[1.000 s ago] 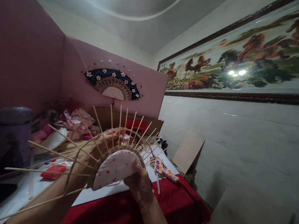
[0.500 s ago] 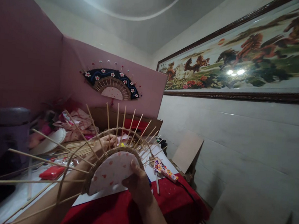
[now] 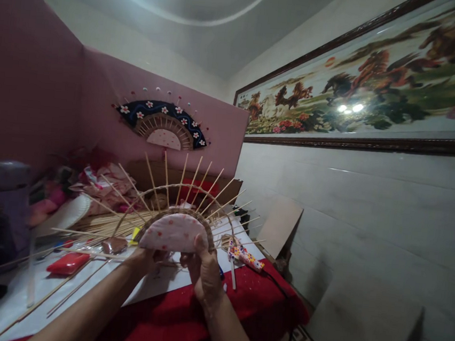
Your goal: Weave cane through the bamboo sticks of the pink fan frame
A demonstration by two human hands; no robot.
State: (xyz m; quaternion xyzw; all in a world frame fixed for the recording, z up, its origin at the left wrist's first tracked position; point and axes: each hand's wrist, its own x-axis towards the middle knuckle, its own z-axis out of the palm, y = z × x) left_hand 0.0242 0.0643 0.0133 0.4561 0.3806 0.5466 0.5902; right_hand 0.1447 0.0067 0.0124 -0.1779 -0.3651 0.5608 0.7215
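A half-round fan frame [image 3: 175, 232] is held up over the table. Its base is covered in pale cloth with small orange-red spots, and woven cord edges the curve. Thin wooden sticks [image 3: 166, 178] spread from it, crossed by an arc of brown twine [image 3: 193, 187]. My right hand [image 3: 205, 271] grips the base at its lower right, thumb on the cloth face, other fingers behind and below. At the lower left corner, my left hand [image 3: 146, 259] is closed on the frame's edge, its fingers partly hidden behind the base.
A flower-patterned glue gun [image 3: 245, 255] lies on the right of the red tablecloth [image 3: 259, 302], its cord trailing off. Left of my arms are a red packet [image 3: 68, 263], loose sticks [image 3: 97, 222] and a lidded container [image 3: 0, 213]. A decorated fan [image 3: 163, 124] hangs against the pink panel.
My left hand has moved from behind the upper sticks down to the base's lower left corner. The fan frame has turned more level and its sticks have swung rightward.
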